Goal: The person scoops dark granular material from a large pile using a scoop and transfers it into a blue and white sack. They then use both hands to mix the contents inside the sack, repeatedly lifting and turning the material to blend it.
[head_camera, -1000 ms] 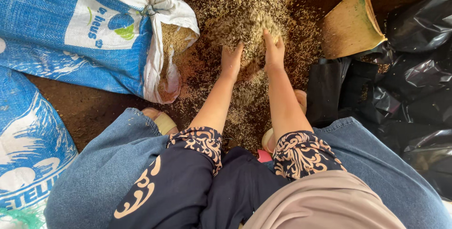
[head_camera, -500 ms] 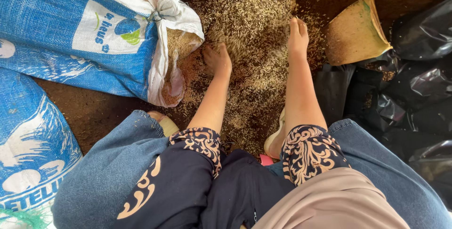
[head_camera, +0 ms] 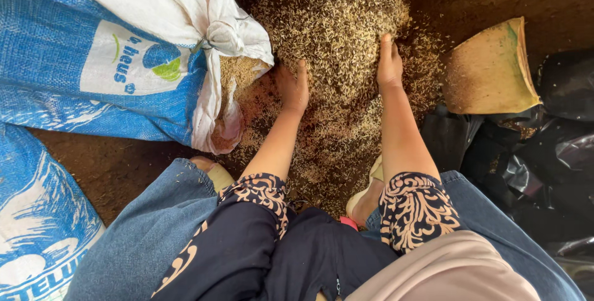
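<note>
The loose heap of tan, husked grain (head_camera: 334,60) lay on the brown dirt floor (head_camera: 117,165), straight ahead of both hands. I saw the left hand (head_camera: 292,87) and right hand (head_camera: 390,63) pressed flat into it, fingers unclenched, flanking the heap's near slope; the right reached farther.

I see my left grip (head_camera: 292,87) and right grip (head_camera: 389,63) both pressed palm-down into the heap of husked grain (head_camera: 337,29) on the dirt floor (head_camera: 105,165), fingers flat, holding nothing. Just left of the left grip lies the open mouth of a blue-and-white woven sack (head_camera: 124,60), grain showing inside. Right of the right grip rests a tan woven scoop (head_camera: 489,72), with black plastic bags (head_camera: 544,152) beyond it.
</note>
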